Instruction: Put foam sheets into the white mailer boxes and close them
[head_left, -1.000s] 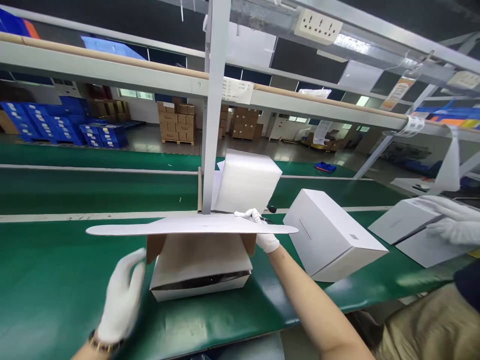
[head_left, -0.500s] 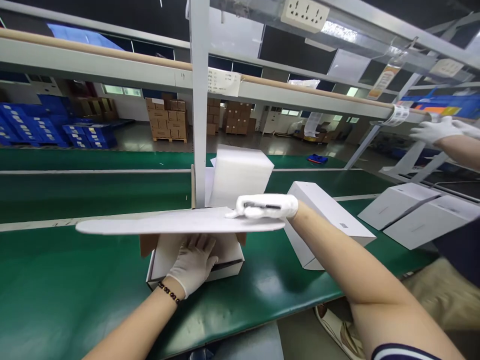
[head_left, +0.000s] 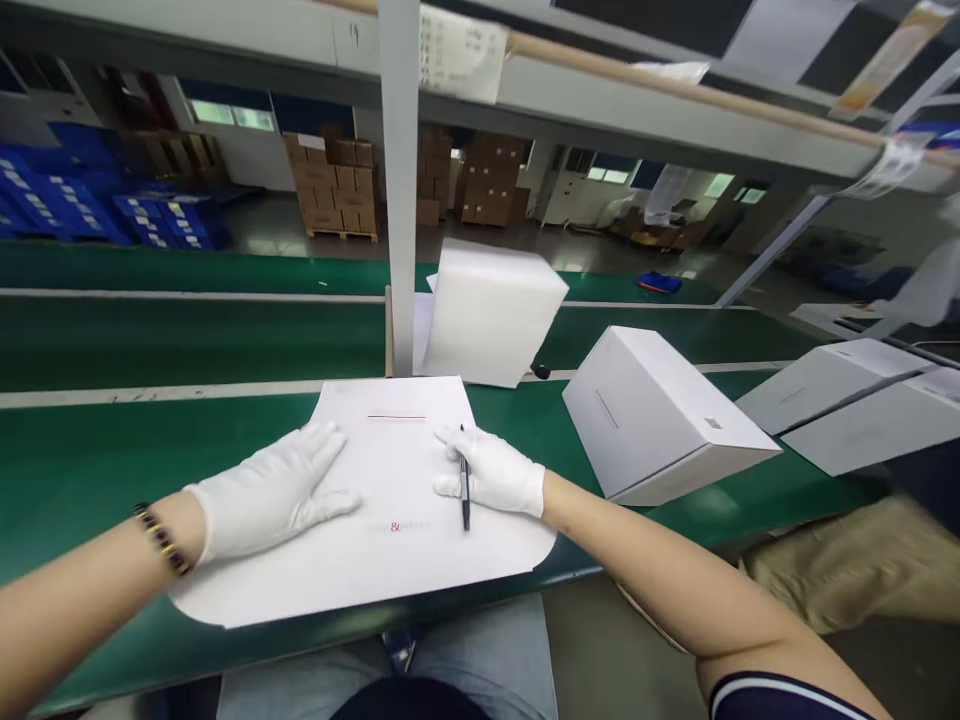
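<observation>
A flat white cardboard lid panel lies before me, with a red line near its far edge, small red print near the middle and rounded near corners. The small open box seen earlier is hidden beneath it. My left hand, in a white glove, rests open on the panel's left side, fingers spread. On the right side, my right hand, also gloved, presses down with a black pen held in its fingers.
A white foam-like block stands behind the panel beside a metal post. To the right sits a closed white box, with two more white boxes beyond. Everything stands on a green work surface.
The panel has come down flat over the small box. My left hand has moved from inside the box onto the panel's left side; my right hand has lowered with it. The view tilted downward.
</observation>
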